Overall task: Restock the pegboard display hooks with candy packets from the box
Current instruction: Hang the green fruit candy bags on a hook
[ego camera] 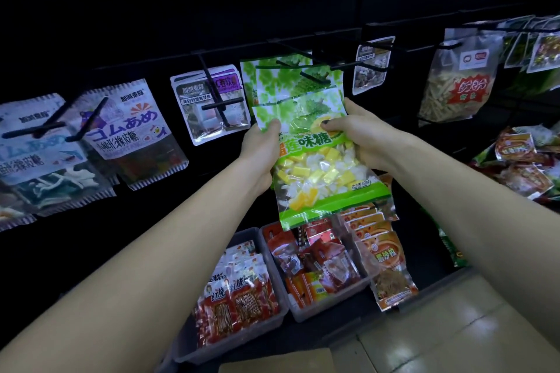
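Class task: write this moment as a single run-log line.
left hand: grips green candy packet | right hand: grips it | packet: at hook, not clearly hung

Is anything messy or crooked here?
Yes. One orange snack packet leans out over the edge of its clear bin instead of sitting inside. The green candy packet is tilted, gripped by both hands.

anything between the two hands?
Head view: only the green durian candy packet, gripped by left hand and right hand at its opposite edges.
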The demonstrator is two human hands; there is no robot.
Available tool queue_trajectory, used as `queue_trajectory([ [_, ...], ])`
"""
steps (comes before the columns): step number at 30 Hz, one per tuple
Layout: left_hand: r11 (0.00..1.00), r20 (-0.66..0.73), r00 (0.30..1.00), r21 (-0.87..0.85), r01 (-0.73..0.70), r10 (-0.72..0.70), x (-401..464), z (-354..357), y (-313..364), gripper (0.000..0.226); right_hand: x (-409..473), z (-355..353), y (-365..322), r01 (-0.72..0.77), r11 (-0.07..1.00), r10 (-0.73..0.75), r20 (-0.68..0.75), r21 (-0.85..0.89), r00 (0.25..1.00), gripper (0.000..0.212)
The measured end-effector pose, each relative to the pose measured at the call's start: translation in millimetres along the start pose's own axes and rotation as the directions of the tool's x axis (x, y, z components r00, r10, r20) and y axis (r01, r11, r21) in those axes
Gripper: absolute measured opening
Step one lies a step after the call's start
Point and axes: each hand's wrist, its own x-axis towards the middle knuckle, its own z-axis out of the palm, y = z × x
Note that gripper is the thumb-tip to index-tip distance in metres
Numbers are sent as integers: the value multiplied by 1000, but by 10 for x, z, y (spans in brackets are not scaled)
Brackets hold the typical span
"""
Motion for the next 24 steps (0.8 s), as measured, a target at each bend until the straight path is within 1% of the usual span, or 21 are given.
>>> queue_trajectory([
  [2, 1000, -22, 1000, 2, -11, 11, 182, 3, 15, 67, 149, 53, -43, 6, 1000, -6, -3, 0, 1000, 117],
  [6, 1000, -45, 999, 5, -27, 27, 662, -25, -55, 93, 506, 132, -78, -20, 999, 20, 8, -43, 1000, 118],
  [7, 999, -51, 998, 12, -36, 37, 810, -32, -94, 95, 569, 149, -89, -18, 998, 18, 9, -56, 1000, 115],
  [9, 999, -54, 998, 26, -45, 46, 886, -42, -65, 90, 669, 167, -89, 10, 997, -10, -1, -80, 1000, 103],
  [11, 998, -72, 996, 34, -50, 52, 913, -37, -13, 77, 764, 174, -83, 31, 997, -32, -6, -74, 999, 93],
  [13, 996, -105, 992, 59, -67, 73, 953, -32, 17, 64, 810, 203, -99, 33, 998, -32, 14, -44, 999, 93],
  [15, 993, -122, 988, 88, -81, 91, 965, -11, 28, 56, 905, 228, -70, 65, 997, -64, 9, -48, 998, 91],
  [16, 990, -126, 987, 111, -83, 97, 979, -2, 16, 55, 920, 251, -51, 76, 996, -76, 4, -39, 997, 91],
  [20, 979, -157, 978, 170, -109, 136, 1046, 10, -84, 57, 982, 290, 117, 75, 997, -75, -21, -7, 997, 111],
  [22, 976, -166, 977, 191, -100, 132, 1025, 18, -117, 58, 1040, 261, 223, 78, 997, -78, -33, -2, 996, 111],
  [24, 975, -175, 976, 201, -94, 130, 969, 30, -156, 54, 1004, 261, 277, 100, 995, -100, -56, 3, 993, 106],
])
